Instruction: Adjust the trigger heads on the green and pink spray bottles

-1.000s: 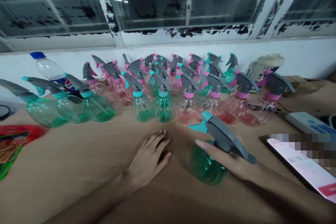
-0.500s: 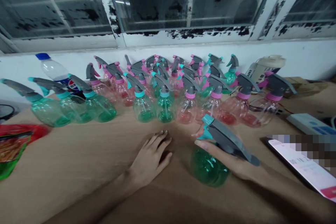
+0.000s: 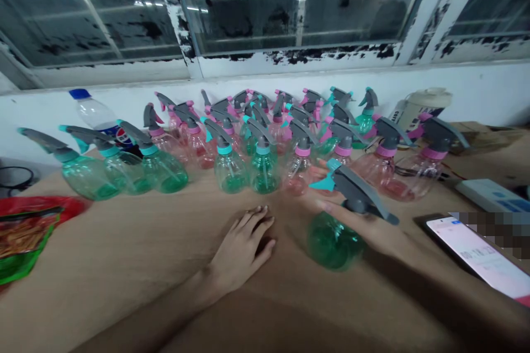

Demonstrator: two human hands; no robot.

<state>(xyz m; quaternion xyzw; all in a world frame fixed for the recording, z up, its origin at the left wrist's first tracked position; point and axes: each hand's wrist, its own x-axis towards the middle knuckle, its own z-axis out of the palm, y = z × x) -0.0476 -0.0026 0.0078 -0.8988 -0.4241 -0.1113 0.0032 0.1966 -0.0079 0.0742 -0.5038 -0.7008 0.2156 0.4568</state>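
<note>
My right hand [image 3: 364, 229] is wrapped round the neck of a green spray bottle [image 3: 333, 241] with a grey trigger head and teal nozzle, held tilted just above the brown table [image 3: 124, 253]. My left hand [image 3: 242, 248] lies flat on the table to the left of it, fingers stretched out, holding nothing. Behind both hands stands a crowd of several green and pink spray bottles [image 3: 265, 143] in rows along the wall.
A clear plastic drink bottle with a blue cap [image 3: 97, 116] stands at the back left. A red and green snack bag [image 3: 25, 234] lies at the left edge. A phone [image 3: 476, 256] and a white device [image 3: 491, 194] lie at the right, a beige container [image 3: 418, 107] behind.
My right hand has carried the green spray bottle a little forward, towards the rows of bottles. My left hand has stayed flat on the table.
</note>
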